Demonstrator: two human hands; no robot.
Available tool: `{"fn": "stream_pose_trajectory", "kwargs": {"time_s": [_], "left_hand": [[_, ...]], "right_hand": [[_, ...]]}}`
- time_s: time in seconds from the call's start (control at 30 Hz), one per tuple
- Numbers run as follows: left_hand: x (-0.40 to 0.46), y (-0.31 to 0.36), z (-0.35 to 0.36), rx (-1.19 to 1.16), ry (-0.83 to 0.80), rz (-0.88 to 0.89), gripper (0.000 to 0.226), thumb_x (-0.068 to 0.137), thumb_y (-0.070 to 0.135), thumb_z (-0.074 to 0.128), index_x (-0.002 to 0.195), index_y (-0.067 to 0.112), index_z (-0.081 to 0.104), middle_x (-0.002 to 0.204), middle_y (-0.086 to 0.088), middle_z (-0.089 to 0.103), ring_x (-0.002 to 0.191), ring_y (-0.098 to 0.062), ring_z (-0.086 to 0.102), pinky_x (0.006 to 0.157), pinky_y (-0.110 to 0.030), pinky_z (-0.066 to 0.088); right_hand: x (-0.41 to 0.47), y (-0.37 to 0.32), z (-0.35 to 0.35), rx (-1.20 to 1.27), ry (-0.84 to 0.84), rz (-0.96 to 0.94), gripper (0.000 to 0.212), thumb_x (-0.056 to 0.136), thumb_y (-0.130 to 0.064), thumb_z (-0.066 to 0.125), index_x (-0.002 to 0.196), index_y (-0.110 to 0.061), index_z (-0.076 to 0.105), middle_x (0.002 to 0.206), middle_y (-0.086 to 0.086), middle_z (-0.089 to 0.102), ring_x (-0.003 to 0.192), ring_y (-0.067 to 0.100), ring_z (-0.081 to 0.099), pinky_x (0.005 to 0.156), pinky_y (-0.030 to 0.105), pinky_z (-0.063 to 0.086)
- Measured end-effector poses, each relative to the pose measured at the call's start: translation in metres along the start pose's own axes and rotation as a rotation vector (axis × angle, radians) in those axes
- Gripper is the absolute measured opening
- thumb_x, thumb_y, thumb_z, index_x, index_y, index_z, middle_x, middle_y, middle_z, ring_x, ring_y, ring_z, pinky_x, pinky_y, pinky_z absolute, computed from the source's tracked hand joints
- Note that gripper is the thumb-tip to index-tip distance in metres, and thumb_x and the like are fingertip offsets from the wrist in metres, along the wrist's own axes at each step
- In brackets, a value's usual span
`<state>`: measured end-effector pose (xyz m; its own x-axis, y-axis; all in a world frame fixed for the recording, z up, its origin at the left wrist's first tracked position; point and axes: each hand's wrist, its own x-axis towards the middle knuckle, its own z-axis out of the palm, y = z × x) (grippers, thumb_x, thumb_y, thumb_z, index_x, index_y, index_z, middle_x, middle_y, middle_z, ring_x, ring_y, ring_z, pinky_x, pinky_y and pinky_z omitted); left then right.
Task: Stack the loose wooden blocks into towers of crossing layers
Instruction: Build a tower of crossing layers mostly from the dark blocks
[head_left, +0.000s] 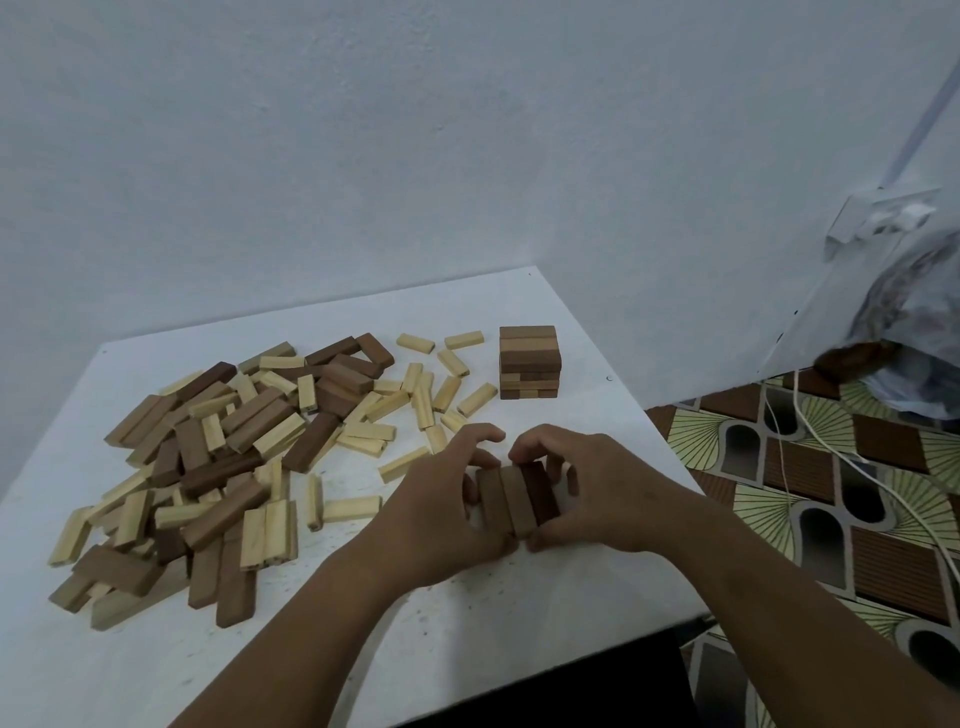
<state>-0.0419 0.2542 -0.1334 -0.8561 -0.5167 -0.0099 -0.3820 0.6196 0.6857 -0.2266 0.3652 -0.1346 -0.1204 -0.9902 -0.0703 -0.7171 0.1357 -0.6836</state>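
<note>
- White-painted wall (363, 156) backs a white table (363, 649) whose top is scuffed and speckled; I see its far right corner and right edge.
- To the right of the table I note patterned floor covering (831, 493) in green fans and brown panels, with two pale cables (795, 467) trailing across it.
- On the right wall I see one white switch box (883, 218), and below it one crumpled plastic bag (914, 322).
- One finished tower (529, 362) of brown blocks stands near the far right corner of the table, well apart from both hands; I count three blocks across its top layer, with crossing layers beneath; I cannot fix the number of layers.
- One large loose pile (218, 457) of pale and brown blocks covers the left half of the table; too many overlap for me to count.
- Three brown blocks (517, 493) lie side by side between the hands, near the right edge; the rightmost is the darkest. Whether they rest on blocks below I cannot tell.
- My left hand (447, 499) has its fingers curled against the left side of this set.
- My right hand (597, 493) has its fingers curled over the far end and right side, thumb at the near end; both hands squeeze the three together.
</note>
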Motion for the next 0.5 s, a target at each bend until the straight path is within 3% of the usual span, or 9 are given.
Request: {"fn": "stream_pose_trajectory", "kwargs": {"time_s": [0.17, 0.5], "left_hand": [[0.007, 0.0, -0.003, -0.012, 0.007, 0.079, 0.079, 0.068, 0.032, 0.087, 0.13, 0.036, 0.039, 0.119, 0.012, 0.061, 0.08, -0.009, 0.06, 0.067, -0.01, 0.048], [0.068, 0.019, -0.048, -0.043, 0.113, 0.164, 0.078, 0.061, 0.032, 0.092, 0.122, 0.039, 0.044, 0.114, 0.018, 0.064, 0.09, -0.01, 0.055, 0.07, -0.026, 0.049]], "right_hand": [[0.002, 0.002, -0.004, 0.017, 0.075, -0.058, 0.063, 0.061, -0.044, 0.089, 0.113, -0.04, 0.053, 0.104, -0.025, 0.059, 0.092, 0.004, 0.056, 0.075, 0.018, 0.051], [0.03, -0.01, -0.067, 0.066, 0.273, -0.161, 0.065, 0.056, -0.033, 0.094, 0.108, -0.041, 0.056, 0.095, -0.021, 0.062, 0.078, 0.01, 0.054, 0.065, 0.029, 0.049]]}}
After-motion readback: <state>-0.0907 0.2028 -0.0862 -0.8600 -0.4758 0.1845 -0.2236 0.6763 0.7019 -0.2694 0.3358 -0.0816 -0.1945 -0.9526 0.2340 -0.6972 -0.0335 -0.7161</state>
